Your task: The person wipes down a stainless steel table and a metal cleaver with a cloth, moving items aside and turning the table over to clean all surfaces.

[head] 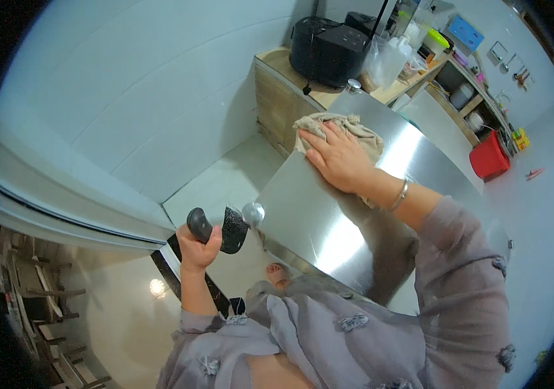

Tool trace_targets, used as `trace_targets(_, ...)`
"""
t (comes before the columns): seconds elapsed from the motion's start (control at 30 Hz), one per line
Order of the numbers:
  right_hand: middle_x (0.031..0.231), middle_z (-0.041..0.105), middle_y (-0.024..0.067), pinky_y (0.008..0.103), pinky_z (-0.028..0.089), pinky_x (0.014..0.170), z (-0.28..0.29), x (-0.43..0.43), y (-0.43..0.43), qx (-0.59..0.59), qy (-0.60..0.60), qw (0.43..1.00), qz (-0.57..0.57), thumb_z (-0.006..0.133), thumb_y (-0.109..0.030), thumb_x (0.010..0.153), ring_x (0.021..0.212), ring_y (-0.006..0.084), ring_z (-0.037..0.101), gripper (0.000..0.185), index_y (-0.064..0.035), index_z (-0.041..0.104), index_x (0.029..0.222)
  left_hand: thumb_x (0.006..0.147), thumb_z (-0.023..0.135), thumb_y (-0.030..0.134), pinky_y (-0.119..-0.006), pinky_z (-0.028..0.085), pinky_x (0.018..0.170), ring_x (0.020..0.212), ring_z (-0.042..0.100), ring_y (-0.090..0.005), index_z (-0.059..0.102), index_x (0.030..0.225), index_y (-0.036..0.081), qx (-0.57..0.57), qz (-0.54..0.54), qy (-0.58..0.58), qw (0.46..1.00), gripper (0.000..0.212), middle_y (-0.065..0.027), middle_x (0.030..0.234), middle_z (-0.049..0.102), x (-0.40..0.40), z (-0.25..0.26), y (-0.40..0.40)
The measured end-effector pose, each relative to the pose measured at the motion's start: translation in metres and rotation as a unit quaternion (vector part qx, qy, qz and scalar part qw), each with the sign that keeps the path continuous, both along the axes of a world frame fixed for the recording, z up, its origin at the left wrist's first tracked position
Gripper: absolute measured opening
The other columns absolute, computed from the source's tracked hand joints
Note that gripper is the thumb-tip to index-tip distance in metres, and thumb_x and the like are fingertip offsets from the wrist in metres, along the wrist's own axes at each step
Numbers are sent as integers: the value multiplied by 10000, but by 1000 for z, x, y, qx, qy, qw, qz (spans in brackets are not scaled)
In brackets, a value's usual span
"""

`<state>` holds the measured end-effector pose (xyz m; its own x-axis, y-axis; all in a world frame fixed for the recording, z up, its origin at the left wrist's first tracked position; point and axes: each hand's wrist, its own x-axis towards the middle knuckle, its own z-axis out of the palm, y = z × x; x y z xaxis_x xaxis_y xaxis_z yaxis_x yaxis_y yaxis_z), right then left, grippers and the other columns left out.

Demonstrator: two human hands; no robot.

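My right hand (337,155) lies flat, fingers spread, on a crumpled beige cloth (369,138), pressing it against a stainless steel table (301,209). The cloth sits near the table's left edge, towards the back. To the left of the table, my left hand (199,250) is raised, its fingers wrapped around the black handle of a broad-bladed kitchen knife (234,231). The blade looks dark and speckled, and its tip side is close to the shiny round corner post (253,214) of the table.
Beyond the table, a wooden counter (282,97) carries a black appliance (328,51) and a white pump bottle (393,58). A red bin (489,155) stands at the right. White wall tiles (175,87) rise at the left, beside a doorway frame (87,204). A bare foot (277,273) is below.
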<state>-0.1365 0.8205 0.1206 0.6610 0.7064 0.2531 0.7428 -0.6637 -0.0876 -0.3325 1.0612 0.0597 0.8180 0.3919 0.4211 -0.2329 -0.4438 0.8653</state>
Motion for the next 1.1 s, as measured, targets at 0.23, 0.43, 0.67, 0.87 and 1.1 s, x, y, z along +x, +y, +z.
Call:
trace_targets(0.23,1145,464,40,337,351,705,22,-59,7,27,-1,979,200,585,-248,746,964,221,434,333,-223,561,1077,640,612,86,-265,328,422,440,370,-125,448,554,21,0,-62,61,996,197,-33,490,416,50,-6,11)
trace_targets(0.43,1141,474,16,360,351,728,31,-83,-5,32,45,996,74,581,-265,740,974,211,445,277,-234,589,1015,617,644,115,-279,357,423,433,374,-159,488,603,15,4,-229,89,969,186,-57,507,415,97,-11,16)
trace_targets(0.67,1299,347,113,482,217,952,38,-142,-40,-59,33,913,-403,579,-297,760,1157,304,356,356,-239,552,1111,661,638,199,-323,357,407,420,448,-233,501,591,58,58,-442,-32,895,208,-76,506,447,139,0,-5)
trace_targets(0.87,1335,292,160,574,159,961,35,-215,10,-27,102,909,-403,698,-293,614,1225,374,260,653,-148,457,1204,697,649,307,-336,353,420,436,443,-248,463,561,64,80,-525,-87,843,335,-78,498,419,153,-8,-15)
trace_targets(1.1,1178,500,122,546,245,948,-15,-204,-1,-83,-129,867,-474,571,-62,748,1168,355,377,343,-90,534,1087,723,636,322,-335,379,436,465,477,-259,486,602,44,78,-598,-134,787,338,-83,534,452,158,-6,-24)
